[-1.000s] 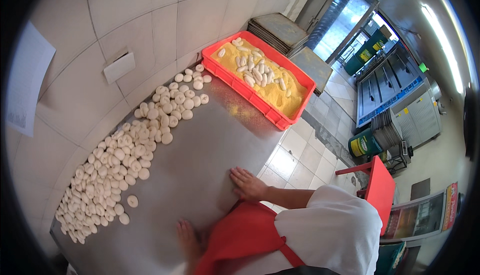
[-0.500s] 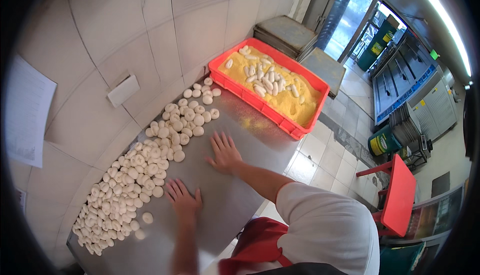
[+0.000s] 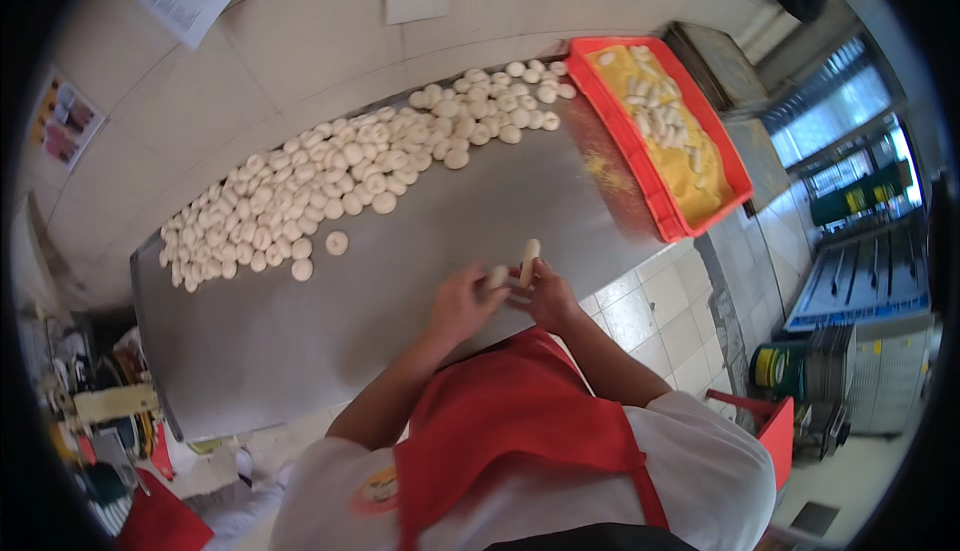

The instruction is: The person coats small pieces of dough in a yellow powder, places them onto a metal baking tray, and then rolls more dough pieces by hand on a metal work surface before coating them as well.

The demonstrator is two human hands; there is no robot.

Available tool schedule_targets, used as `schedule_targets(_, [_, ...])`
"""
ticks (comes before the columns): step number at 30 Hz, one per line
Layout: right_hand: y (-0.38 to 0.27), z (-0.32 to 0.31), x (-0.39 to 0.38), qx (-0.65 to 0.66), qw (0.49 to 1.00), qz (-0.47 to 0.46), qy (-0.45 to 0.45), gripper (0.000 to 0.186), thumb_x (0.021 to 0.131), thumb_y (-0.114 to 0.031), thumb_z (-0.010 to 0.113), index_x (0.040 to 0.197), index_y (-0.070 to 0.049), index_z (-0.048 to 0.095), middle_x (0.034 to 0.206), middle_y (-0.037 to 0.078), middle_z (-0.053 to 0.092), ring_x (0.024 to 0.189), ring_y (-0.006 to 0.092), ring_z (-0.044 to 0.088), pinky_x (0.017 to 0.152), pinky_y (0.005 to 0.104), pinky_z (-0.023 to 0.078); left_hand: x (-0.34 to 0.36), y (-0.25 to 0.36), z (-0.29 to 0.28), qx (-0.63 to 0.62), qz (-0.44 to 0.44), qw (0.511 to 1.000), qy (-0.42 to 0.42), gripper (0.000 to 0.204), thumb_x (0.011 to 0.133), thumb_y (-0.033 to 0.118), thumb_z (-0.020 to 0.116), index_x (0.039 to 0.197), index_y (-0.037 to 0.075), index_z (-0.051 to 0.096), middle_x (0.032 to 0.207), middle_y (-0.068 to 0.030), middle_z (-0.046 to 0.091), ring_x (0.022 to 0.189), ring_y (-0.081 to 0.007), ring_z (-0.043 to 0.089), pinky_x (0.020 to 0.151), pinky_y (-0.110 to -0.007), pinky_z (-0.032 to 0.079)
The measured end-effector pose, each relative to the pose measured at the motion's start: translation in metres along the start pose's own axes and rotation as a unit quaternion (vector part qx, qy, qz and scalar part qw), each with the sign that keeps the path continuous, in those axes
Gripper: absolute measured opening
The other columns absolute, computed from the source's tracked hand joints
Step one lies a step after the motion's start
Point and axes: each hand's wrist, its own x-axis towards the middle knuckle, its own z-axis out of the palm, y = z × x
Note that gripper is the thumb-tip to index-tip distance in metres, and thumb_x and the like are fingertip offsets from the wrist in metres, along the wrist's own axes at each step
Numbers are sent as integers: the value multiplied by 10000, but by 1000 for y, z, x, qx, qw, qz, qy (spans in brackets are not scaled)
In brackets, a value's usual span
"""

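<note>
Close in front of my red apron, both hands are raised at the near edge of the metal table. Between the fingers of my right hand stands a short, pale dough roll. My left hand is closed around a pale dough piece, slightly blurred; its shape is hard to make out. The fingertips of the two hands nearly meet. Many round dough pieces lie heaped along the wall side of the table, a few of them loose in front, such as a single dough ball.
At the table's right end stands a red plastic tray of yellow meal with white dough rolls on it. Stacked dark trays are behind it. Another person's legs show at lower left. Tiled floor lies to the right.
Both hands have come off the tabletop, where they lay flat, and drawn back toward my body with dough pieces in the fingers. The view has turned, bringing the table's left end in.
</note>
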Motion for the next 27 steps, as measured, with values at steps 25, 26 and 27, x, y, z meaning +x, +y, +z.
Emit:
schedule_targets(25, [-144,71,120,-528,778,-338,-28,416,913,-221,746,1305,-110,662,1140,189,652,1134,364,629,979,428,531,8,-101,-94,2,-104,977,185,318,846,129,840,1044,4,625,1016,-122,656,884,-234,633,802,-377,527])
schedule_targets(26, [-139,39,90,-568,735,-371,10,385,924,-212,743,1291,-117,676,1185,188,632,1164,361,612,991,433,527,-15,-99,-88,-10,-97,982,164,277,873,105,804,1057,5,623,1011,-130,656,898,-267,645,823,-404,529])
schedule_targets(27, [-128,4,57,-606,686,-399,48,354,935,-203,740,1277,-125,689,1230,186,611,1195,359,594,1003,437,522,-37,-91,-79,39,-72,989,125,232,887,68,758,1068,13,623,1054,-144,677,952,-318,663,879,-445,528])
